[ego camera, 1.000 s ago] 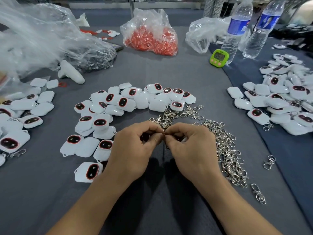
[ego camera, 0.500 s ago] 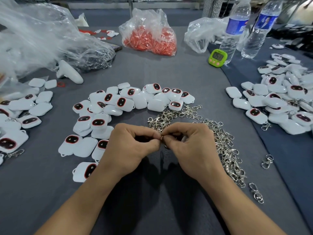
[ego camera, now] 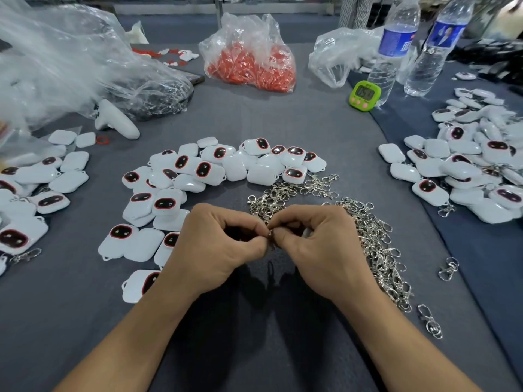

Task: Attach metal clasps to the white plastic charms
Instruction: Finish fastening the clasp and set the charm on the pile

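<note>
Clasp (ego camera: 271,233) sits near centre, pinched between the curled fingertips of my left hand (ego camera: 218,247) and right hand (ego camera: 322,247), beside the clasp pile (ego camera: 376,250) and charms (ego camera: 235,168); tiny, light, stiff, likely slippery metal, so I'd grip it by the ring.

Grey-covered desk (ego camera: 283,123), w/ a darker blue cloth (ego camera: 481,264) over its right side. Far centre: clear bag of red-orange bits (ego camera: 249,52), knotted at top. Right of it a crumpled clear bag (ego camera: 336,56), contents can't tell. Two upright water bottles, blue labels (ego camera: 392,49) (ego camera: 435,46); green timer (ego camera: 364,95) w/ pink buttons just in front of the nearer one's base. Far left: big crinkled plastic bag (ego camera: 70,66) w/ dark stuff inside. White handle-shaped gadget (ego camera: 117,120) lies by its edge, small red ring (ego camera: 101,140) near it.
</note>
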The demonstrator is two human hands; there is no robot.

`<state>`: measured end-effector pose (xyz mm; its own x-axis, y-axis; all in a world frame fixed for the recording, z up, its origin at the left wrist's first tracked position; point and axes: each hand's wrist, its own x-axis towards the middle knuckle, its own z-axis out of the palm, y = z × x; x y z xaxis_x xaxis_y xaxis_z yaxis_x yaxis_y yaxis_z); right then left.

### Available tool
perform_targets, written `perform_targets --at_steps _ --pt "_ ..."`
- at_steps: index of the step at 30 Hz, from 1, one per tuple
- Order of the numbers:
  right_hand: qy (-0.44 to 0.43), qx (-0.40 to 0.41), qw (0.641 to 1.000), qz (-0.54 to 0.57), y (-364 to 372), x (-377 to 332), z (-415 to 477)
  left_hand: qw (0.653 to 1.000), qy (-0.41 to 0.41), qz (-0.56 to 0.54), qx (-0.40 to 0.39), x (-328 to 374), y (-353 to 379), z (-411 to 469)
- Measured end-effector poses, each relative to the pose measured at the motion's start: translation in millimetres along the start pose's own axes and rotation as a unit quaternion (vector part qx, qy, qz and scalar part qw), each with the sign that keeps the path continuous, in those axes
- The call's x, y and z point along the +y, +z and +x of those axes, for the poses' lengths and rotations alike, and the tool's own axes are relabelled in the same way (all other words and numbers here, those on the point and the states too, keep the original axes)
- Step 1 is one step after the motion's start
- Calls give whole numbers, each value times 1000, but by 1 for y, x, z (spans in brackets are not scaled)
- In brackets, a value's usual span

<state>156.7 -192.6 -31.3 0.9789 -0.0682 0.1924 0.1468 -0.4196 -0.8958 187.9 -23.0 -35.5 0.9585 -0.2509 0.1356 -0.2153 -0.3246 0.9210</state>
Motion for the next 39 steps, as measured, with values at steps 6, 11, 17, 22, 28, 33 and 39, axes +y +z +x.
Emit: perform_targets --at_steps 6,11,17,22,28,33,39 --pt "-6 3 1000 -6 0 0 -1 1000 13 -9 23 -2 3 -1" --pt "2 11 1000 -5 1 -5 -3 981 -19 40 188 -4 -5 3" --pt "62 -228 969 70 29 -16 -15 920 -59 217 321 -6 -17 6" --pt "190 -35 946 260 25 0 17 897 -44 338 283 -7 -12 3" --pt "146 112 962 204 -2 15 24 905 70 403 116 -9 -5 -2" --pt "26 -37 996 -72 -4 10 7 926 85 366 28 -6 3 -2" --pt "5 -73 983 -171 -19 7 3 947 54 318 12 -9 0 1"
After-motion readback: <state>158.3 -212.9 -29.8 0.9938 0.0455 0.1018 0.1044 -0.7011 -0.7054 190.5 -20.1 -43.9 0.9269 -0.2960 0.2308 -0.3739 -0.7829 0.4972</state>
